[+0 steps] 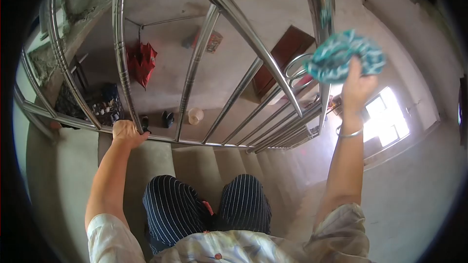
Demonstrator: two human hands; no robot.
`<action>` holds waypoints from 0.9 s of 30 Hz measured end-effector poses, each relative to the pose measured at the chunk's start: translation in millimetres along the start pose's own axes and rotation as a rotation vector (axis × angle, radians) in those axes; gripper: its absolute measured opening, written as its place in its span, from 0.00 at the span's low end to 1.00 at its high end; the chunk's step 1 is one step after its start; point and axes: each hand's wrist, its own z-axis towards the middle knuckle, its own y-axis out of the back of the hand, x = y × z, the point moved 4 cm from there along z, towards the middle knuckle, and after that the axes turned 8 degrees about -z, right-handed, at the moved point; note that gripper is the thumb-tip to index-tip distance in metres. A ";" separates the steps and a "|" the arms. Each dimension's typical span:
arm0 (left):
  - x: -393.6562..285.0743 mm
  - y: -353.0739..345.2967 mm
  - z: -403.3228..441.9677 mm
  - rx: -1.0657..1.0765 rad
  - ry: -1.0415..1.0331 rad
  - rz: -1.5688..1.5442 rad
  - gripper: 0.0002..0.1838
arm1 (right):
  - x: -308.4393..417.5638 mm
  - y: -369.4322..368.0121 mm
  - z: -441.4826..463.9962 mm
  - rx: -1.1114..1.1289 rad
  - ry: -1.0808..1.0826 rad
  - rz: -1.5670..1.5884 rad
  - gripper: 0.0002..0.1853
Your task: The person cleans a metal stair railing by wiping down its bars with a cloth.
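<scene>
A bunched teal cloth with a white pattern (347, 57) is in my right hand (360, 85), raised at the upper right beside a thick upright metal post (319, 0). The cloth hides part of that post. On the left, my left hand (127, 134) is closed round the low rail at the foot of a shiny metal baluster (120, 44). The sloping handrail (234, 17) runs across the top, with several balusters below it.
Concrete stairs (195, 165) descend to the right past my knees. Beyond the railing are a red umbrella (143, 64), a brown door (280, 61), a pale bucket (195, 116) and dark shoes (167, 119). A bright window (387, 117) is at the right.
</scene>
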 end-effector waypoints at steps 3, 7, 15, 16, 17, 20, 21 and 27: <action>-1.0 0.0 -2.0 -0.028 0.013 0.002 0.24 | 45.7 -24.2 40.5 -0.019 0.193 0.233 0.09; 2.0 -7.0 3.4 -0.098 -0.027 -0.026 0.23 | 58.8 -76.7 81.7 0.129 0.328 -0.082 0.07; 2.2 -6.0 5.0 -0.073 -0.010 -0.022 0.23 | -29.2 -77.9 30.9 0.135 0.182 0.326 0.13; 3.6 -9.8 7.7 -0.085 -0.031 -0.025 0.23 | -51.5 -67.3 18.0 0.156 0.138 0.228 0.14; 4.9 -11.8 9.2 -0.083 -0.030 -0.027 0.23 | -75.2 -55.2 4.2 0.176 0.095 0.132 0.14; 8.8 -15.7 10.6 -0.108 -0.061 -0.047 0.23 | -148.6 -21.4 -47.6 0.254 -0.134 -0.029 0.14; 8.5 -14.8 10.0 -0.116 -0.065 -0.021 0.23 | -162.1 -11.6 -61.7 0.252 -0.236 -0.042 0.14; 5.8 -10.1 8.4 -0.033 -0.028 -0.004 0.24 | -249.5 37.6 -95.6 0.634 -0.364 -1.023 0.14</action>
